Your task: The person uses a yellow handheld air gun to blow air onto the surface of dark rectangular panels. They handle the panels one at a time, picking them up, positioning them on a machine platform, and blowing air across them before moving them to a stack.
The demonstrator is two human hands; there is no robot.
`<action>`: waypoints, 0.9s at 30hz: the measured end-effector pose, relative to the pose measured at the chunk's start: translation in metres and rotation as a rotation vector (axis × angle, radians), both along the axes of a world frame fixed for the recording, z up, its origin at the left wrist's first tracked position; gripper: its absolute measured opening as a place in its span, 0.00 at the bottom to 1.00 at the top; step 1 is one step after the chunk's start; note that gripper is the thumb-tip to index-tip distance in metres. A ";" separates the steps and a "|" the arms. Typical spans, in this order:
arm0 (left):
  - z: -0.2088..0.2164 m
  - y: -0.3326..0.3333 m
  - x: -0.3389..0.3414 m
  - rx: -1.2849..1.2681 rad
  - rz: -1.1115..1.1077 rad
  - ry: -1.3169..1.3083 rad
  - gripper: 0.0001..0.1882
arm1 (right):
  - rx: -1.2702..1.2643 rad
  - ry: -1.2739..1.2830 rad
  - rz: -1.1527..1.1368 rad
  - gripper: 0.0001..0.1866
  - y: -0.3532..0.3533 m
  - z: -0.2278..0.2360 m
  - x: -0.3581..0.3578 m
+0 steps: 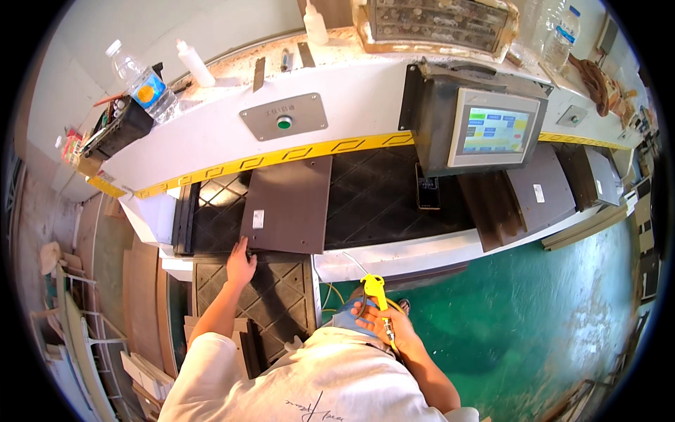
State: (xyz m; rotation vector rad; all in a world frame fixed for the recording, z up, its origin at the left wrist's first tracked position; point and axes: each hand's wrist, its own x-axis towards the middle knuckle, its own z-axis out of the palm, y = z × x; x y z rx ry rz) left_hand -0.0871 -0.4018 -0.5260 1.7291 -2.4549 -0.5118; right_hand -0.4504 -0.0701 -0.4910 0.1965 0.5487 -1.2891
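A flat dark brown panel [292, 204] with a small white label and several drilled holes lies on the black conveyor belt [376, 190]. My left hand [241, 264] touches its near left corner, fingers stretched forward and not wrapped round it. In front of my body, my right hand [387, 323] holds a yellow air blow gun [375, 287] by its handle. The gun's thin metal nozzle points forward and left, toward the machine's edge, and a yellow hose runs from its lower end.
A screen [494, 131] in a dark housing overhangs the belt, with a phone [427, 188] lying beside it. More brown panels [538, 184] sit at the right. Bottles [144, 84] stand on the ledge above a green button [284, 122]. A black ribbed surface [288, 288] adjoins the belt.
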 end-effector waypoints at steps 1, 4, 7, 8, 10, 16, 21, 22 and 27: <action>-0.016 0.002 0.000 -0.117 0.028 0.004 0.37 | 0.007 -0.008 0.014 0.28 0.007 -0.004 0.007; -0.029 0.016 -0.050 -0.156 0.096 0.013 0.48 | -0.020 -0.124 -0.030 0.31 0.024 -0.021 0.008; -0.032 0.042 -0.096 -0.158 0.172 0.006 0.56 | 0.018 -0.090 0.005 0.33 0.024 -0.014 0.003; -0.035 0.046 -0.100 -0.190 0.208 -0.025 0.60 | -0.010 -0.034 0.043 0.34 0.023 -0.008 0.002; -0.037 0.048 -0.108 -0.168 0.251 -0.039 0.61 | -0.022 -0.044 0.063 0.33 0.024 -0.006 0.001; -0.053 0.008 -0.113 -0.209 0.338 -0.003 0.64 | -0.099 -0.021 0.037 0.37 0.022 -0.008 0.006; -0.059 -0.033 -0.116 -0.248 0.436 -0.005 0.64 | -0.080 0.006 -0.013 0.37 0.024 0.005 0.005; -0.061 -0.041 -0.118 -0.261 0.432 0.011 0.63 | -0.085 0.048 -0.020 0.37 0.023 0.009 0.003; -0.071 -0.064 -0.111 -0.343 0.420 0.026 0.61 | 0.010 0.230 0.032 0.40 -0.006 0.058 -0.002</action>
